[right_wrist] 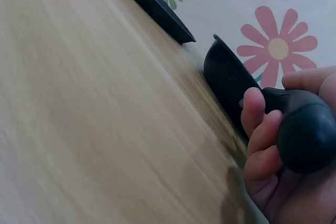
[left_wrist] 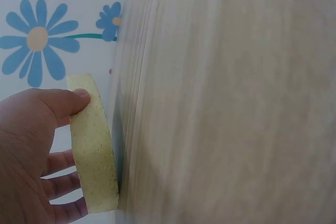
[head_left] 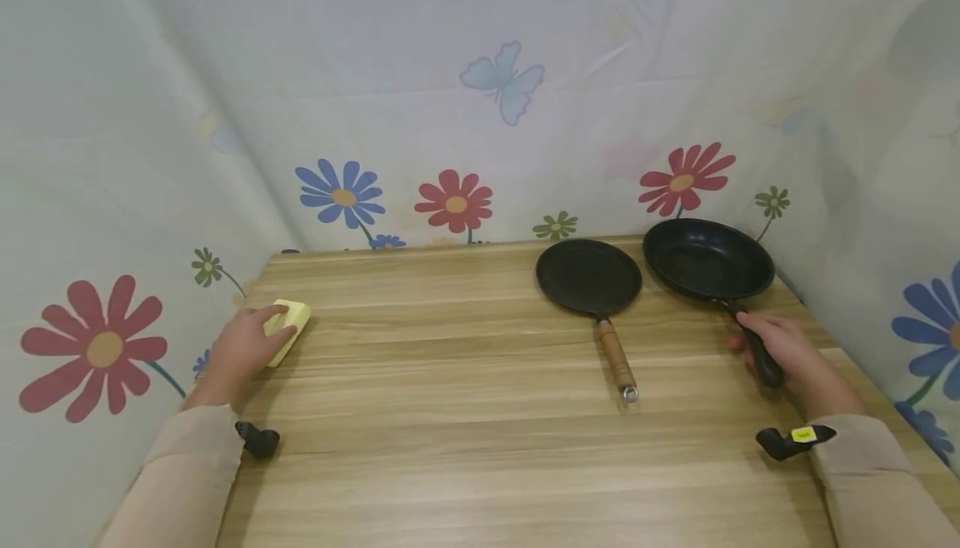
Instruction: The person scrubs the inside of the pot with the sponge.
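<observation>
At the table's left edge my left hand holds a pale yellow sponge. In the left wrist view the thumb presses one face of the sponge, and the other fingers show behind it. Over on the right, my right hand grips the black handle of a deep black frying pan. The right wrist view shows curled fingers under that handle, with the pan's side beyond. A flat black griddle pan with a wooden handle lies to the left of the frying pan, untouched.
The wood-grain table spreads between both hands. A pale cloth printed with flowers and a butterfly hangs behind the table and along both sides. Each wrist carries a small black camera mount, the left one near the table surface.
</observation>
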Demonstrator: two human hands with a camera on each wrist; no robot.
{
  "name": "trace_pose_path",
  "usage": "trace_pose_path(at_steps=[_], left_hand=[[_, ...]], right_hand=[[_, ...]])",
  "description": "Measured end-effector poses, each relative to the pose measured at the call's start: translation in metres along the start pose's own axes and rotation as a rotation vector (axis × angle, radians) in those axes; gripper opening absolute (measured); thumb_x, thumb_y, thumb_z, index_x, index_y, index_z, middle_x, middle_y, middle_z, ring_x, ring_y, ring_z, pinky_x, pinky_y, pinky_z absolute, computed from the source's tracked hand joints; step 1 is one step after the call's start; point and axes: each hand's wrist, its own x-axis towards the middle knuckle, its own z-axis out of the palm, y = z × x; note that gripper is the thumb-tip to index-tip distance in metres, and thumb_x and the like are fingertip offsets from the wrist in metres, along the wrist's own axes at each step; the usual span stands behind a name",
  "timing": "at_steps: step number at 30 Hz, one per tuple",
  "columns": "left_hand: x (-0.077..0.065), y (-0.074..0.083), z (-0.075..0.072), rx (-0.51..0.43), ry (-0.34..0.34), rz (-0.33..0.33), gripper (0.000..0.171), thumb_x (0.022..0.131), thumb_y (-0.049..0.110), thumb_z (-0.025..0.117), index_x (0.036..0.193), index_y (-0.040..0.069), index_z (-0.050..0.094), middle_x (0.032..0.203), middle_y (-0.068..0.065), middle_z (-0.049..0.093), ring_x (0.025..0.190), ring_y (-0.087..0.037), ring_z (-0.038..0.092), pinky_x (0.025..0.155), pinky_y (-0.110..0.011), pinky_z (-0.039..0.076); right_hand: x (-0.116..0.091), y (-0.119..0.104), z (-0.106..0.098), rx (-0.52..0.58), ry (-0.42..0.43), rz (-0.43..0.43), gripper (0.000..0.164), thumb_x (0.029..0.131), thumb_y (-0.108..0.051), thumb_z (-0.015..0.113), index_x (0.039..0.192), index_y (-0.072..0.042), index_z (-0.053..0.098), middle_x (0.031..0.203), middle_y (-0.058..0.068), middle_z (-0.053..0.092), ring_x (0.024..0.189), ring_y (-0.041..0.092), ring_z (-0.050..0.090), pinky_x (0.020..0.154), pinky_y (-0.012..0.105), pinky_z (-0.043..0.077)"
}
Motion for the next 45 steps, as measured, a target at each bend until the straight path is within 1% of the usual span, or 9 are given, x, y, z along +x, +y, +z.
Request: trace_pose_path(at_steps=[2, 14, 19, 24, 28, 33, 39, 42, 45], left_hand=[[0.000, -0.001, 0.000, 0.000, 0.004, 0.001, 0.065, 0.100, 0.047, 0.057, 0.145, 0.001, 0.049, 0.135, -0.039, 0.046, 0.120, -0.057, 0.046, 0.094, -0.070, 0.039], [0.002, 0.002, -0.003, -0.004, -0.028, -0.026, 0.069, 0.100, 0.051, 0.056, 0.147, 0.001, 0.047, 0.141, -0.039, 0.040, 0.125, -0.059, 0.042, 0.099, -0.072, 0.036], [0.005, 0.007, -0.004, -0.008, -0.036, -0.031, 0.070, 0.100, 0.051, 0.056, 0.148, 0.002, 0.046, 0.143, -0.039, 0.039, 0.126, -0.058, 0.042, 0.100, -0.072, 0.035], [0.009, 0.017, -0.006, -0.022, -0.034, -0.012, 0.069, 0.100, 0.049, 0.057, 0.149, 0.001, 0.045, 0.145, -0.037, 0.040, 0.132, -0.056, 0.038, 0.105, -0.070, 0.031], [0.013, 0.027, -0.008, -0.016, -0.034, -0.009, 0.069, 0.100, 0.050, 0.056, 0.149, 0.002, 0.046, 0.147, -0.035, 0.040, 0.134, -0.055, 0.036, 0.107, -0.070, 0.029], [0.018, 0.039, -0.009, 0.034, -0.016, 0.048, 0.064, 0.100, 0.046, 0.057, 0.147, 0.003, 0.049, 0.144, -0.035, 0.046, 0.132, -0.055, 0.040, 0.106, -0.070, 0.032], [0.025, 0.054, -0.009, -0.006, -0.031, 0.083, 0.063, 0.100, 0.046, 0.057, 0.148, 0.005, 0.049, 0.146, -0.034, 0.044, 0.134, -0.054, 0.039, 0.107, -0.069, 0.031], [0.030, 0.062, -0.009, 0.004, -0.029, 0.100, 0.063, 0.100, 0.047, 0.057, 0.148, 0.006, 0.049, 0.146, -0.033, 0.045, 0.134, -0.054, 0.039, 0.107, -0.069, 0.031], [0.033, 0.070, -0.008, 0.010, -0.020, 0.119, 0.061, 0.100, 0.045, 0.058, 0.147, 0.007, 0.051, 0.145, -0.033, 0.047, 0.134, -0.054, 0.041, 0.107, -0.069, 0.032]], right_hand=[[0.000, -0.001, 0.001, 0.039, -0.008, 0.001, 0.032, 0.106, -0.034, 0.050, 0.083, -0.039, 0.071, 0.074, -0.006, 0.068, 0.051, 0.010, 0.055, 0.048, 0.025, 0.050], [0.000, -0.005, 0.009, 0.063, 0.005, -0.076, 0.026, 0.105, -0.029, 0.055, 0.086, -0.035, 0.071, 0.072, -0.009, 0.059, 0.055, 0.008, 0.053, 0.049, 0.024, 0.048], [0.002, -0.014, 0.018, 0.039, -0.007, -0.120, 0.024, 0.106, -0.027, 0.054, 0.089, -0.033, 0.069, 0.074, -0.008, 0.060, 0.058, 0.007, 0.053, 0.049, 0.023, 0.048], [0.005, -0.030, 0.033, 0.079, -0.025, -0.155, 0.021, 0.106, -0.027, 0.054, 0.091, -0.028, 0.068, 0.072, -0.007, 0.059, 0.055, 0.008, 0.052, 0.045, 0.023, 0.045], [0.008, -0.043, 0.048, 0.104, -0.048, -0.199, 0.019, 0.105, -0.023, 0.055, 0.090, -0.022, 0.066, 0.071, -0.005, 0.058, 0.053, 0.008, 0.050, 0.045, 0.022, 0.045], [0.012, -0.059, 0.073, 0.093, -0.091, -0.228, 0.018, 0.105, -0.023, 0.056, 0.092, -0.022, 0.068, 0.071, -0.006, 0.058, 0.052, 0.006, 0.050, 0.045, 0.020, 0.046], [0.018, -0.076, 0.106, 0.071, -0.143, -0.236, 0.015, 0.105, -0.025, 0.054, 0.098, -0.019, 0.066, 0.072, -0.005, 0.057, 0.053, 0.007, 0.048, 0.046, 0.021, 0.045], [0.020, -0.083, 0.124, 0.050, -0.156, -0.232, 0.017, 0.105, -0.025, 0.054, 0.108, -0.013, 0.066, 0.072, -0.005, 0.057, 0.050, 0.006, 0.046, 0.045, 0.021, 0.043], [0.023, -0.086, 0.142, 0.038, -0.172, -0.226, 0.030, 0.106, -0.025, 0.054, 0.118, 0.002, 0.060, 0.072, -0.005, 0.057, 0.049, 0.006, 0.046, 0.045, 0.021, 0.042]])
